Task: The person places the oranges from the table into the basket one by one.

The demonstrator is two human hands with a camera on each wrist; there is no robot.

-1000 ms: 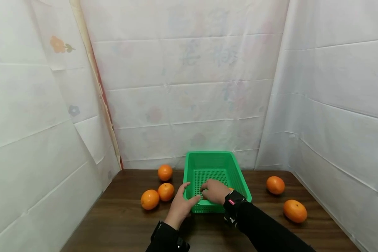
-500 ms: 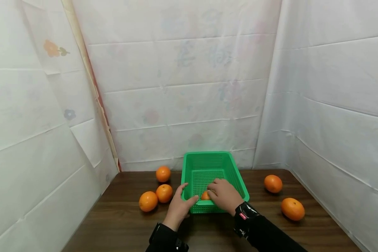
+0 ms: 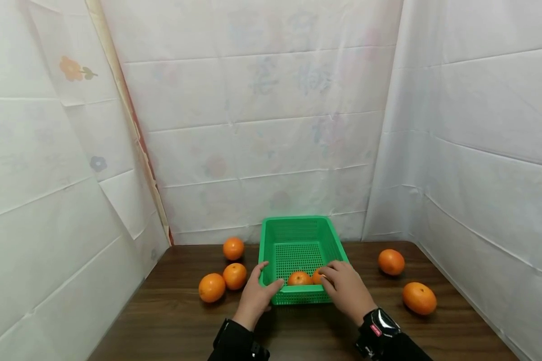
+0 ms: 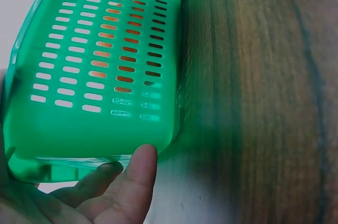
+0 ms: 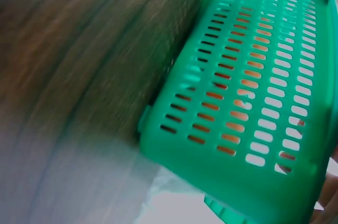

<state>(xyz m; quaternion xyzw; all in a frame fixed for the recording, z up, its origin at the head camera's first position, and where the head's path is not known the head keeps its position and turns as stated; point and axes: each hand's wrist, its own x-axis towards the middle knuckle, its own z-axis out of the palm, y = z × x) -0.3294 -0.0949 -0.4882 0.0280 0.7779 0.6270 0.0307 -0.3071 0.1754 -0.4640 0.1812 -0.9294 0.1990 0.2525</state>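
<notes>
In the head view a green plastic basket (image 3: pixel 264 235) with perforated walls stands on the table. My left hand (image 3: pixel 254 298) grips its near left corner; the left wrist view shows a fingertip (image 4: pixel 143 155) against the outside of that corner. Two oranges lie inside along the near wall: one orange (image 3: pixel 299 278) near the middle, the other orange (image 3: pixel 317 276) to its right. My right hand (image 3: pixel 347 290) is over the near right corner, fingers loosely bent beside the right orange, which they partly cover. The right wrist view shows the basket wall (image 5: pixel 248 76) with orange colour through its slots.
Left of the basket lie three oranges: a far orange (image 3: pixel 233 248), a middle orange (image 3: pixel 235 276) and a near orange (image 3: pixel 212 288). To the right lie two more, a far orange (image 3: pixel 391 262) and a near orange (image 3: pixel 419 298). White sheeting (image 3: pixel 271 150) encloses the table (image 3: pixel 162 311).
My right hand has moved right, from the middle of the basket's near end to its near right corner, uncovering the two oranges. My left hand has stayed at the left corner.
</notes>
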